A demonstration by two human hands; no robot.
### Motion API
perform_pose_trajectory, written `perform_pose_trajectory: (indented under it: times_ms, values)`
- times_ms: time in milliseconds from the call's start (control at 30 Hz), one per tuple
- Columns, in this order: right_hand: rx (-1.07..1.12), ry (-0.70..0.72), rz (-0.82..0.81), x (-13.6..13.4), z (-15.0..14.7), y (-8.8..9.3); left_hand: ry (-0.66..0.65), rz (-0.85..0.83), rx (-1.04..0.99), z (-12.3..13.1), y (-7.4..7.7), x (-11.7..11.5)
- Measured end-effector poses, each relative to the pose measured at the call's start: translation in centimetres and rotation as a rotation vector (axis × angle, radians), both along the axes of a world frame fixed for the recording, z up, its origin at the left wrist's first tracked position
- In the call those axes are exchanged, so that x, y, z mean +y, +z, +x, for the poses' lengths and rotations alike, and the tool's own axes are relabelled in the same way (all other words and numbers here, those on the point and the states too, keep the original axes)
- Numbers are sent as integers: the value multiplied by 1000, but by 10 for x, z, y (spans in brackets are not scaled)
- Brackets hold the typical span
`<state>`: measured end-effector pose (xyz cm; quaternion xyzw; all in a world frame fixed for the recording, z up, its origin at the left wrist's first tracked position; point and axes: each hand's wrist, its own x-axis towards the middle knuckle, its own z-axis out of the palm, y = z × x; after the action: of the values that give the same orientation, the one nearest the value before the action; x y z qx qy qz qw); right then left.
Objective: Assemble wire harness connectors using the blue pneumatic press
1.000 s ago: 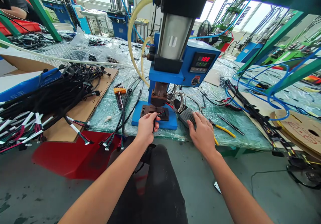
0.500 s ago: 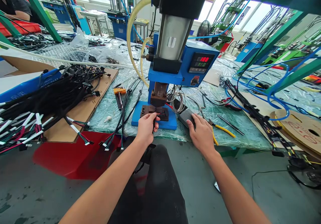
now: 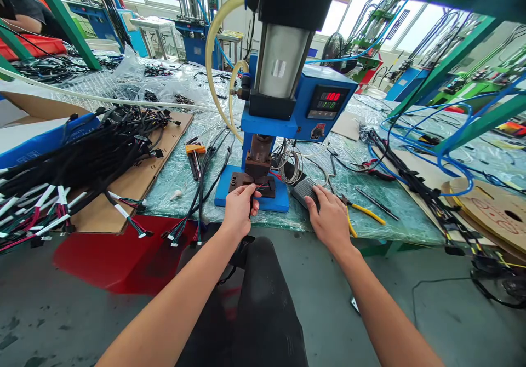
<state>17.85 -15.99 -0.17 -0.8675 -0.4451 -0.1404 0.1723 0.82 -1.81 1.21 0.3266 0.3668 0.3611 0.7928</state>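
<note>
My left hand (image 3: 239, 208) pinches a black cable, its thin bare-ended wires (image 3: 259, 187) lying over the dark lower block of a blue press (image 3: 269, 116). Just above those wires is the press's brown ram block (image 3: 258, 167). Part of the cable is hidden behind my fingers. To the right, my right hand (image 3: 330, 216) lies with stretched fingers on a grey ribbed foot pedal (image 3: 304, 190) that sits on the table. Yellow-handled pliers (image 3: 367, 212) lie close beside that hand.
Bundled black cable harnesses (image 3: 94, 148) cover cardboard on the left. An orange-handled tool (image 3: 194, 149) lies near several loose cables. At right are a tweezer-like tool (image 3: 377, 204), more harnesses (image 3: 415, 183) and a cardboard reel (image 3: 489, 208). A person (image 3: 24, 8) sits far left.
The press's ram block has come down slightly, nearer the wires. Both hands keep nearly the same places, and the view has shifted a little.
</note>
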Motion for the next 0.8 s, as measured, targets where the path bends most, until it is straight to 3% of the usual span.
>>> perform_pose_trajectory:
  times_ms: [600,800]
  values:
    - [-22,1,-23,0,0,-1,2,3,-20,0,-2,0]
    - [-30,9,-10,-2,-2,-8,3,5,-7,0,-1,0]
